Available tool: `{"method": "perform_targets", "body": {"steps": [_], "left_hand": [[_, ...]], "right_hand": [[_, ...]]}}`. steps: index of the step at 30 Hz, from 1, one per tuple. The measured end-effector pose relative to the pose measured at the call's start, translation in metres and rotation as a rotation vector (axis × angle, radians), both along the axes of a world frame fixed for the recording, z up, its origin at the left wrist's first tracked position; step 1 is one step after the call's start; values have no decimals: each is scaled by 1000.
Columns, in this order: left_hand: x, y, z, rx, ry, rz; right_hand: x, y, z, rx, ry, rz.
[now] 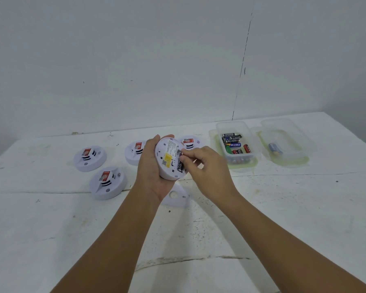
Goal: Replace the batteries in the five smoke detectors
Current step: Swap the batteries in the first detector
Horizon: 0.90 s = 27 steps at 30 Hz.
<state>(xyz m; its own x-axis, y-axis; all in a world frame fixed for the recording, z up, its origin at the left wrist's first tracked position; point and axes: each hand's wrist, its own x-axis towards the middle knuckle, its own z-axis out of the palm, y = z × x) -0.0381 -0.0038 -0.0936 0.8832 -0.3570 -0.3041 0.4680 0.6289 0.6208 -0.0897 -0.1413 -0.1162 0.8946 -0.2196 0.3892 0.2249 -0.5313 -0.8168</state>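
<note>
My left hand [151,166] grips a white smoke detector [168,158] tilted with its back towards me; a yellow label and an open battery bay show. A dark battery [180,163] lies in that bay, and the fingertips of my right hand [203,168] pinch it. Other white detectors with red stickers lie face up on the table: one at the left [89,158], one in front of it [107,182], one partly behind my left hand [133,153], one behind the held unit [190,141]. A white cover plate [176,197] lies under my wrists.
A clear plastic box [237,144] with several batteries stands at the back right. Beside it, a second clear box [283,142] holds one battery [275,149]. The white table [283,218] ends at a white wall behind.
</note>
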Motion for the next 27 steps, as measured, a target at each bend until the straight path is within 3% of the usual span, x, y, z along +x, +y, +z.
{"method": "perform_targets", "body": {"steps": [9,15,20,23,27], "left_hand": [[11,-19,6,80,-18,-31],[17,-34,2,69,-9,-51],[27,-47,-3,52,-13,-77],[34,-53,-6,55,-2,-78],[37,-60,-5,92,-19,-81]], "right_hand": [[3,-10,-14,-183,-24,-44],[7,-47,5,-202,77,69],[20,-89,27,-228,41,-117],[31,-114,35,-248,174,-164],[43,-136,37,-462,397,-161]]}}
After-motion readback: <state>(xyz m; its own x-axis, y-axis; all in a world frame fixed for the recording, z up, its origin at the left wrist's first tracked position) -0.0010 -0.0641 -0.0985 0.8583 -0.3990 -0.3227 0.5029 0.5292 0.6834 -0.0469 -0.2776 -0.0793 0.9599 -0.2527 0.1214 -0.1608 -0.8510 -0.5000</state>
